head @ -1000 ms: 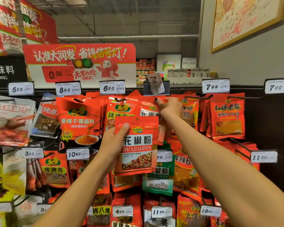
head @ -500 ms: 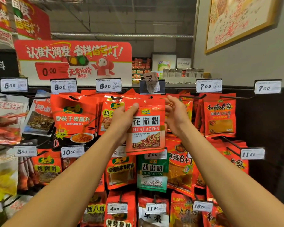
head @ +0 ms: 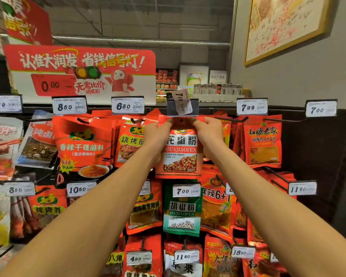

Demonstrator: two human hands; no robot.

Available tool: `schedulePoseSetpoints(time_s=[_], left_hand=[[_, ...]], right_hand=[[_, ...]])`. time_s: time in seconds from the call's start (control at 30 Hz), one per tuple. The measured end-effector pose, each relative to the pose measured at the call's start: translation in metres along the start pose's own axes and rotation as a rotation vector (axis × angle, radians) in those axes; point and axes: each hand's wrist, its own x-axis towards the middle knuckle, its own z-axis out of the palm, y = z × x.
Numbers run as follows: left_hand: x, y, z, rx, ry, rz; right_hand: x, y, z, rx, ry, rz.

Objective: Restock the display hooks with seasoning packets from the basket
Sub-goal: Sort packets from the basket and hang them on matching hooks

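Note:
An orange-red seasoning packet (head: 180, 154) labelled HUAJIAOFEN hangs upright in front of the top row of the display. My left hand (head: 158, 136) pinches its upper left corner and my right hand (head: 208, 130) pinches its upper right corner. The packet's hang hole (head: 181, 120) sits just below a dark price-tag holder (head: 182, 107) with a crooked 7.00 label at the tip of a display hook. The hook itself is hidden behind the holder and packet. The basket is not in view.
Packed hooks of red packets flank the spot: a barbecue seasoning pack (head: 130, 142) to the left, another red pack (head: 263, 144) to the right. A green HUJIAOFEN packet (head: 182, 210) hangs below. Price tags jut out on hook tips. A grey wall (head: 308, 76) stands right.
Both hands raised the packet from the middle of the display up to the top hook. My right hand left the hook area and took the packet's upper right corner.

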Motion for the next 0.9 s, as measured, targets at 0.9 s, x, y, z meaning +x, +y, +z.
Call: schedulePoseSetpoints(time_s=[0.9], left_hand=[[0.007, -0.007, -0.040, 0.371, 0.083, 0.073]], right_hand=[[0.059, 0.030, 0.030, -0.752, 0.140, -0.019]])
